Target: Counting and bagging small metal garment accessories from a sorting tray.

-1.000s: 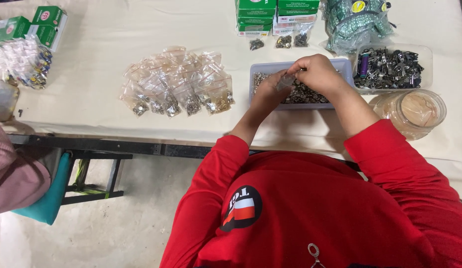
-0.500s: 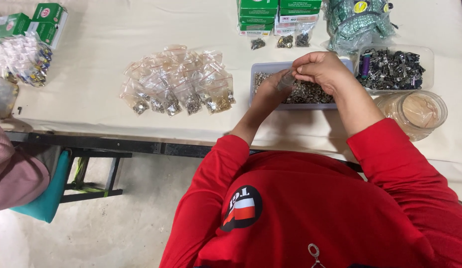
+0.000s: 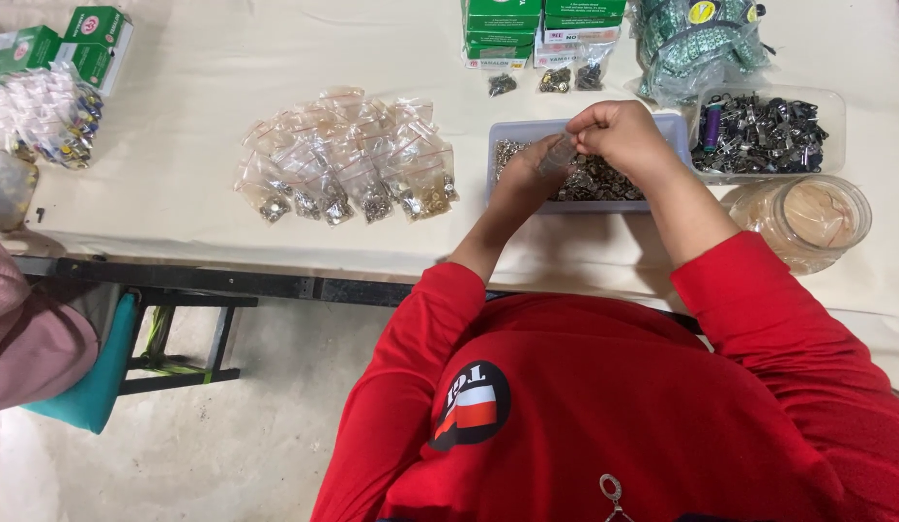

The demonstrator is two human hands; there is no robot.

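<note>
right over the grey tray (image 3: 674, 126) of small metal bits, both hands meet: the left hand (image 3: 532, 164) pinches a little clear bag (image 3: 558, 155) by its mouth, and the right hand (image 3: 619, 130) is curled with fingertips pressed together at the bag's opening, though what they grip is too small to tell. the tray sits on the cream worktop (image 3: 217, 77), near its front edge. to the left lies a heap of filled clear bags (image 3: 348, 169); to the right, a clear tub of metal clips (image 3: 768, 130) and a round clear jar (image 3: 807, 217). green boxes (image 3: 532, 24) stand behind the tray
</note>
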